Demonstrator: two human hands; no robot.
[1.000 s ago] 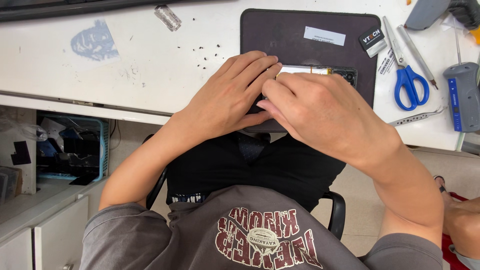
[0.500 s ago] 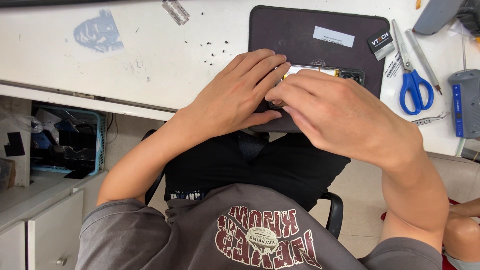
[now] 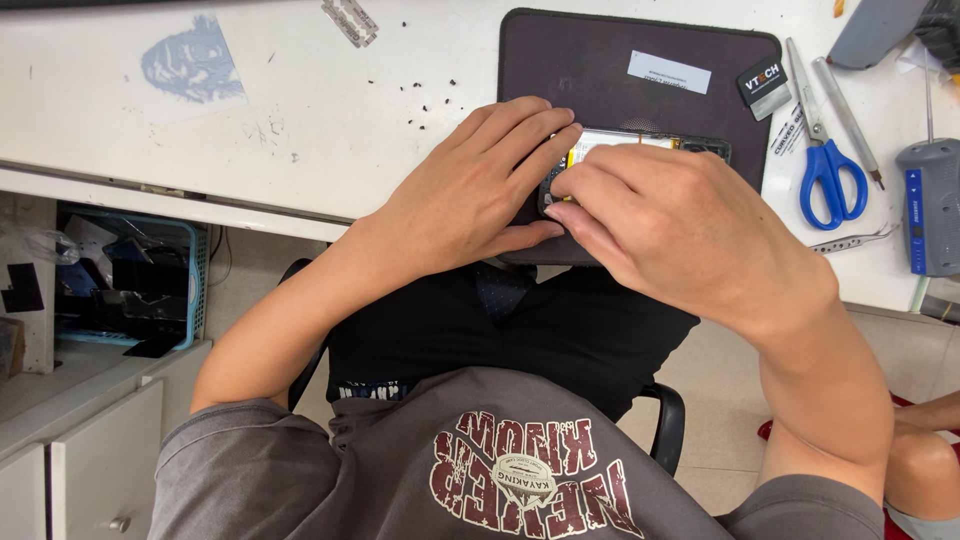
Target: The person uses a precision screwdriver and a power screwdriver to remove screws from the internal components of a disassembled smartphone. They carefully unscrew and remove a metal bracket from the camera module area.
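White workbench point(image 3: 250, 150): both hands point(image 3: 590, 200) cover what looks like an opened phone point(image 3: 640, 142).

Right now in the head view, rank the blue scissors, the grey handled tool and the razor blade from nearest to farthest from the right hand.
1. Blue scissors, just right of the right hand.
2. Grey handled tool, at the far right edge.
3. Razor blade, top left, beyond the left hand.
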